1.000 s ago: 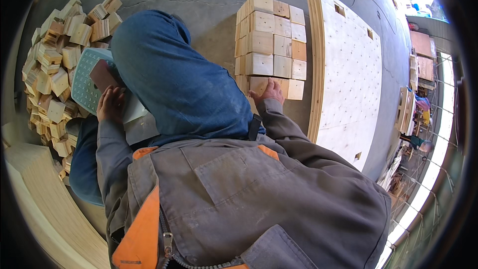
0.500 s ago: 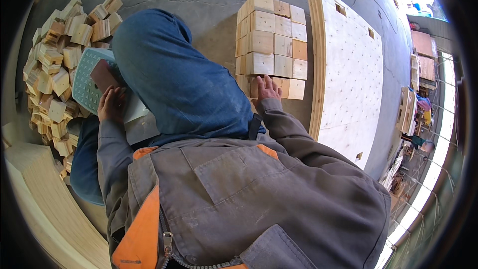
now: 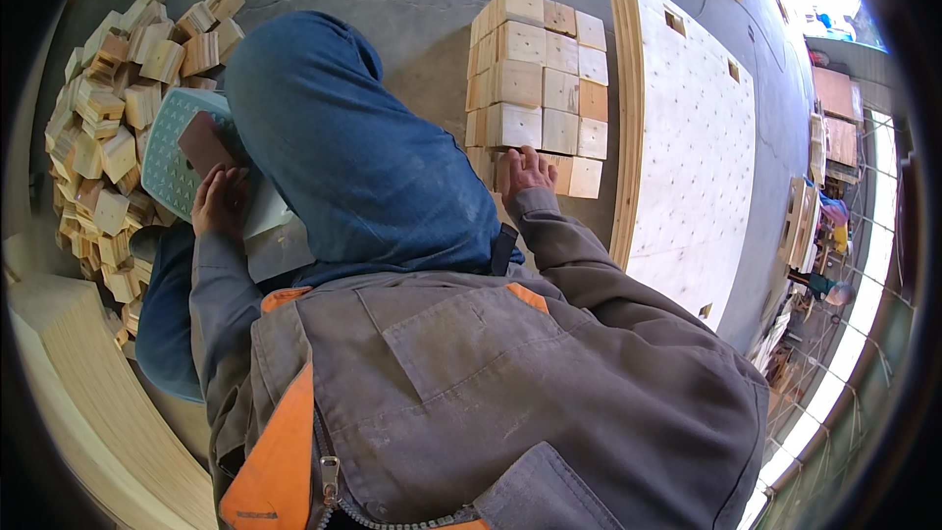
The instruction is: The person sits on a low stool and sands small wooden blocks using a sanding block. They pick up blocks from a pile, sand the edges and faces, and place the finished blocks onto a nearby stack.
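Stacked blocks (image 3: 538, 79) (right hand (image 3: 530, 172) atop) adjoin plywood (image 3: 687, 137).

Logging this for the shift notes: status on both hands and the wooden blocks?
Left hand on pale flat piece beside perforated teal plastic stool. Right hand resting on stacked square wooden blocks. Blue-trousered knee between hands.

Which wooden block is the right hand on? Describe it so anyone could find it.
Start at the big pale plywood sheet on the right; left of it stands a neat grid of stacked blocks. The block lies in the nearest row, the only one under the right hand.
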`<state>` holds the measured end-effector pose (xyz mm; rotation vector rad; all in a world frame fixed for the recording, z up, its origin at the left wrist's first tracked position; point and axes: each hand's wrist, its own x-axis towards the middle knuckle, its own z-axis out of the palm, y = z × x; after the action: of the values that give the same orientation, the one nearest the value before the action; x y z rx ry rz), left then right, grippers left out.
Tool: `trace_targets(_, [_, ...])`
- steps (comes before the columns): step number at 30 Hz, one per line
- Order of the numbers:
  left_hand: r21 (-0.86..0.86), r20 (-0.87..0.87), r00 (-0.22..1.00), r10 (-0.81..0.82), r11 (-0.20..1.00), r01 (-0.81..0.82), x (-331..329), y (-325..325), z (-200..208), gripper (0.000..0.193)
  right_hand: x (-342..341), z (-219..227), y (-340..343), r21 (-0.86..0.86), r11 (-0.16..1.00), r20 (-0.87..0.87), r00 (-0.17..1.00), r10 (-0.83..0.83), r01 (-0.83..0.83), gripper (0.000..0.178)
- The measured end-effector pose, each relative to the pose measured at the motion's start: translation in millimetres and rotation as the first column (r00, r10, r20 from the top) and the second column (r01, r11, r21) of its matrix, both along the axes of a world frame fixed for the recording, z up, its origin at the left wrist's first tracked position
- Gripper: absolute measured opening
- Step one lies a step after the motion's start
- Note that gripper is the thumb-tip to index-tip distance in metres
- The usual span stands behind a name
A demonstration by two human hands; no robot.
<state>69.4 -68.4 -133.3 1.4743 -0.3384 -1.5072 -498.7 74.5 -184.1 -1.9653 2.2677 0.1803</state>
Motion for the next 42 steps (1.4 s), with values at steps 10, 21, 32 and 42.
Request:
trace_targets(10, [0.011, 0.025, 1.000, 0.007, 1.000, -0.008, -2, 1, 3, 0.035, 5, 1, -2, -0.043, 0.999, 0.048, 0.999, -0.016, 0.018, 0.065])
trace_targets(21, [-0.006, 0.016, 1.000, 0.024, 1.000, -0.024, -1, 1, 4, 0.035, 4, -1, 3, 0.015, 1.000, 0.028, 0.999, -0.017, 0.017, 0.062])
trace_targets(32, [0.008, 0.013, 1.000, 0.023, 1.000, -0.024, -1, 0, 0, 0.036, -4, 0, 3, 0.021, 0.999, 0.036, 0.999, 0.026, -0.027, 0.063])
trace_targets(42, [0.003, 0.045, 0.999, 0.021, 1.000, -0.021, -6, 2, 12, 0.040, 10, 25, 0, 0.086, 0.996, 0.105, 0.994, -0.015, 0.006, 0.082])
